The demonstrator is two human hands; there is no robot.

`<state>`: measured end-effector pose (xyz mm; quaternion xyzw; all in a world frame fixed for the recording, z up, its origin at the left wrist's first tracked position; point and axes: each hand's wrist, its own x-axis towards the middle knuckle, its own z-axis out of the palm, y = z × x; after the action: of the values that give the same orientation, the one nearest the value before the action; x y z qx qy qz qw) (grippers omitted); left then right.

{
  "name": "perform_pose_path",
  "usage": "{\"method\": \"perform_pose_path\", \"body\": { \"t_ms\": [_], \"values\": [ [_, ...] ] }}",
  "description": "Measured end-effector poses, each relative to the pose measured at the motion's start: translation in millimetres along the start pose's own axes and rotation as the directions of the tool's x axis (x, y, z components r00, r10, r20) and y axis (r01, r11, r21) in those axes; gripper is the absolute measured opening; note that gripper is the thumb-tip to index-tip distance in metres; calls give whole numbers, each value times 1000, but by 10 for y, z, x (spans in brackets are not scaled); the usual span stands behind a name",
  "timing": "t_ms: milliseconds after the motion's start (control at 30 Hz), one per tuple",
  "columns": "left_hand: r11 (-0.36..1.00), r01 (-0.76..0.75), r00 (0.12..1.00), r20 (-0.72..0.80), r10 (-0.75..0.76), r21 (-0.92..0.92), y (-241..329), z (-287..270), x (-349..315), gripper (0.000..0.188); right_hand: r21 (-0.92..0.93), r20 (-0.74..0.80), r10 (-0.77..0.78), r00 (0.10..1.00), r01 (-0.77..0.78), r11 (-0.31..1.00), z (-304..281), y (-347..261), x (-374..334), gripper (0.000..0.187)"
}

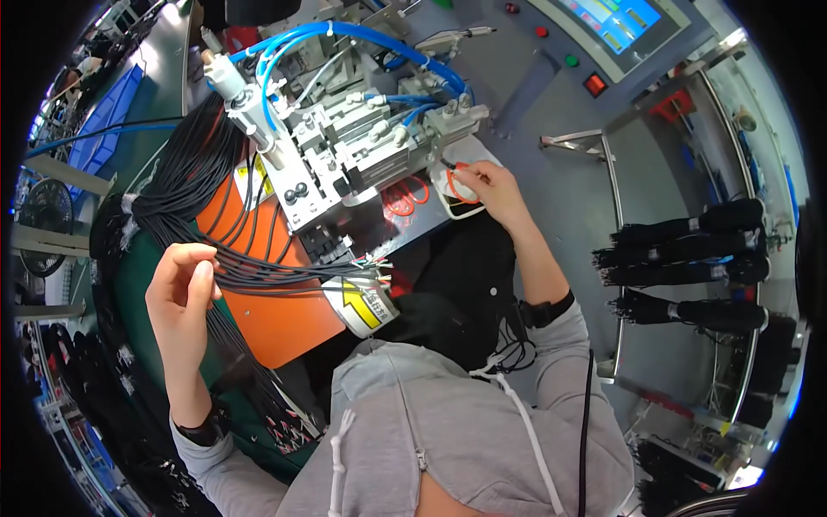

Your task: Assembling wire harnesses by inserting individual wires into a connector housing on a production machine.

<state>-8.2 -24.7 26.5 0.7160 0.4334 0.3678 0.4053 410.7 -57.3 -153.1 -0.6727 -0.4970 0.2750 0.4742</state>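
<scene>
My left hand (pixel 183 297) is bent into a pinch, thumb and forefinger tips nearly meeting at the left side of a spread of black cables (pixel 258 269). Whatever lies between those tips is too small to make out. The cables' stripped ends, with thin coloured wires (pixel 372 265), reach the front of a metal clamping machine (pixel 362 142). At the machine's right end my right hand (pixel 493 191) is closed on a small tool with an orange loop (pixel 451 188), over a white tray (pixel 469 209). Its exact kind is partly hidden by the fingers. Red loops (pixel 405 198) lie beside it.
An orange board (pixel 289 332) and a white label with a yellow arrow (pixel 366 308) lie under the cables. Blue air hoses (pixel 345 30) arch over the machine. A screen panel (pixel 616 30) stands far right; bundled black cables (pixel 689 246) hang on a rack.
</scene>
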Motion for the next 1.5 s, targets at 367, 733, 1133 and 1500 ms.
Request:
{"method": "perform_pose_path", "body": {
  "t_ms": [367, 733, 1133, 1500],
  "values": [
    [937, 189, 980, -5, -197, 295, -422, -338, -88, 20, -308, -129, -249, 960, 200, 930, 252, -831, -101, 16],
    [754, -427, 856, 491, 161, 499, -271, 131, -127, 51, -311, 476, -709, 520, 854, 418, 1596, -1594, -884, 31],
    [852, -507, 845, -267, 463, -132, -147, 60, 130, 15, -282, 603, -543, 584, 793, 540, 1614, -1674, -852, 25],
    [657, -729, 676, 351, 648, 192, -503, 452, 114, 45, -259, 554, -584, 594, 789, 556, 1604, -1563, -831, 26]
  ]
}}
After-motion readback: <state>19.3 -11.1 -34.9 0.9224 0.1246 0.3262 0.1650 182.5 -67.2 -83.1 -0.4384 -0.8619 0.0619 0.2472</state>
